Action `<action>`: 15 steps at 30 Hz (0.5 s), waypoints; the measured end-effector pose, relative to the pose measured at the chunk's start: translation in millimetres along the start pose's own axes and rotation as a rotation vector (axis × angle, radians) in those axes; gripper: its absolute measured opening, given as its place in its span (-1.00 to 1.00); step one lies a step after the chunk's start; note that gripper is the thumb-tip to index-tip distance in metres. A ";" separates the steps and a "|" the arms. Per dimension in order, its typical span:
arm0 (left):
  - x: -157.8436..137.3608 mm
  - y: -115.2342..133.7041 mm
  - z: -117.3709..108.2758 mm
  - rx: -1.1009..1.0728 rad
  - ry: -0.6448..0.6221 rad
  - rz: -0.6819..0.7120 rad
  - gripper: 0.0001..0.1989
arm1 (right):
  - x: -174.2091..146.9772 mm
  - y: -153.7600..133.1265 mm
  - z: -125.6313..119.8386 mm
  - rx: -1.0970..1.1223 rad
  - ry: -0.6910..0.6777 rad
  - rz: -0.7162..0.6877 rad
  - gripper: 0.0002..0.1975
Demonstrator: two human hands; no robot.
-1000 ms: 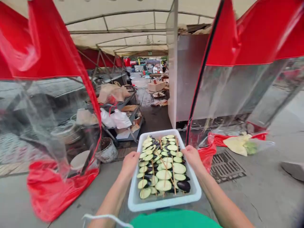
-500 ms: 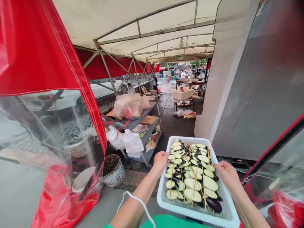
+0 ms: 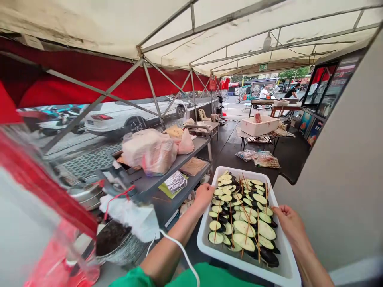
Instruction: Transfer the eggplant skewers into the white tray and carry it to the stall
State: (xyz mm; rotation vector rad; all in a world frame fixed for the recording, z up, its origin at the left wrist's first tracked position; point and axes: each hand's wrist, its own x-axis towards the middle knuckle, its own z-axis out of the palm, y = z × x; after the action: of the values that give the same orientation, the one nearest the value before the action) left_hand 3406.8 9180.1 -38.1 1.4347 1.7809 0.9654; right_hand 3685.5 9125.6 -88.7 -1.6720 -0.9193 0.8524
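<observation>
A white plastic tray (image 3: pixel 206 244) is held out level in front of me. Rows of sliced eggplant (image 3: pixel 243 227) on thin wooden skewers lie in it, pale green faces up with dark purple skin at the edges. My left hand (image 3: pixel 204 196) is closed on the tray's left rim. On the opposite side, my right hand (image 3: pixel 287 217) grips the right rim, thumb toward the inside. A white cord (image 3: pixel 179 249) crosses my left forearm.
To the left stands a grey metal shelf (image 3: pixel 155 181) with plastic-wrapped bundles (image 3: pixel 149 151). White bags (image 3: pixel 130 213) hang near a soil-filled pot (image 3: pixel 115 243). Ahead, a white foam box (image 3: pixel 259 125) sits on a low table, packages (image 3: pixel 266 158) on the floor before it. A pale wall (image 3: pixel 338 175) rises at right.
I have moved forward under the canopy, past the red-edged plastic curtain. The shelf and foam box appear nearer. Both hands keep their hold on the tray.
</observation>
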 end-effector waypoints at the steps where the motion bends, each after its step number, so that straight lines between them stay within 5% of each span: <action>1: 22.3 4.7 11.6 0.001 -0.014 0.012 -0.67 | 23.4 -3.5 1.5 -0.023 0.007 0.009 -0.62; 15: 326.4 96.7 177.6 0.047 -0.265 0.163 -0.70 | 292.4 -53.6 29.5 -0.140 0.413 -0.003 -0.69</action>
State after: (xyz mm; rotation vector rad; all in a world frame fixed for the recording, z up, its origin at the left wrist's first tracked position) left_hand 3542.3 9538.7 -59.9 1.6735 1.5213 0.7751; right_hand 3785.6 9406.7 -75.5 -1.8747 -0.7051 0.4208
